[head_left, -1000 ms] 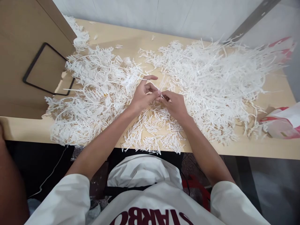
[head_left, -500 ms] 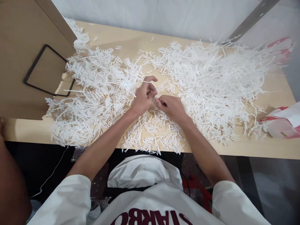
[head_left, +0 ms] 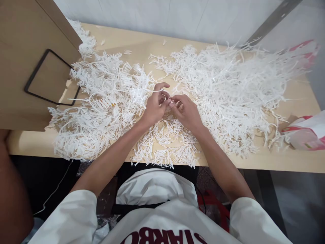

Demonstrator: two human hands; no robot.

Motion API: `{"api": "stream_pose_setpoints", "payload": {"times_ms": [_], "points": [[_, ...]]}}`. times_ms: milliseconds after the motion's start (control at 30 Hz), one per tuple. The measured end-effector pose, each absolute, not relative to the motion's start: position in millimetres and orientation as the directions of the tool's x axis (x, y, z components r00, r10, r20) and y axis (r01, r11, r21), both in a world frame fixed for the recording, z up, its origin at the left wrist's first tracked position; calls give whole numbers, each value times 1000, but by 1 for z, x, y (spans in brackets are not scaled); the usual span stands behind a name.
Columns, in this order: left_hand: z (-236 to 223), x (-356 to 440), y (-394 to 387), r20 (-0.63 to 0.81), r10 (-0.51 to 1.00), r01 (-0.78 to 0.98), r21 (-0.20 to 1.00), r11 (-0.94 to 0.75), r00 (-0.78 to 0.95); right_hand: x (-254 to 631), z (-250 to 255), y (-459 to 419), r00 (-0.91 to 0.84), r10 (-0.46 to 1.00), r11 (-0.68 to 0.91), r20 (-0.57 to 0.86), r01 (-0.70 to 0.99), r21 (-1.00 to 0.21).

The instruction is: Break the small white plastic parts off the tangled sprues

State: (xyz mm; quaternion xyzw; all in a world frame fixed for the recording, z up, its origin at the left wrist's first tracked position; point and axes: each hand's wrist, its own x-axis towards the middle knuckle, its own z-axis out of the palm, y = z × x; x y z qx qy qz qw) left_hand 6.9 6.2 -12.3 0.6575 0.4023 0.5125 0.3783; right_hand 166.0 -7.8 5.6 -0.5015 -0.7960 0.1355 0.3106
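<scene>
My left hand (head_left: 155,105) is closed on a thin white branched plastic strip (head_left: 152,90), part of which arches over the index finger. My right hand (head_left: 187,109) meets the left fingertips, its thumb and index finger pinched at the strip; the exact spot is partly hidden by the fingers. Both hands are just above the table, between two heaps. On the left lies a heap of white plastic pieces (head_left: 101,81), and on the right a larger tangle of white branched strips (head_left: 228,91). Small loose white sticks (head_left: 166,154) are scattered below my wrists, along the front edge.
A brown board-like box side (head_left: 22,108) with a black rectangular wire frame (head_left: 38,71) stands at the left. A red and white plastic bag (head_left: 307,135) sits on the wooden tabletop (head_left: 286,159) at right. A pale wall (head_left: 162,17) closes the back. Another person's limb (head_left: 14,196) shows at lower left.
My right hand has shifted slightly up, and its fingers have come from just below the left fingertips to rest against them. My left hand stays almost in place.
</scene>
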Motion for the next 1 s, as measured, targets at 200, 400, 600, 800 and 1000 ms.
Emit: {"api": "stream_pose_setpoints", "payload": {"times_ms": [200,400,600,800,1000], "points": [[-8,9,4,367,909,39,924,-381,195,168,9,-7,-235,914,397,332,695,-600],[-10,9,2,358,916,97,920,-379,184,171,6,-3,-375,899,437,226,795,-420],[-9,11,-7,335,907,268,877,-399,254,168,2,-2,-345,897,403,275,895,-192],[-15,2,-6,308,905,427,805,-412,293,163,3,-6,-335,915,381,225,900,-211],[-9,3,2,319,936,223,911,-346,150,164,5,-8,-261,883,422,390,804,-418]]}}
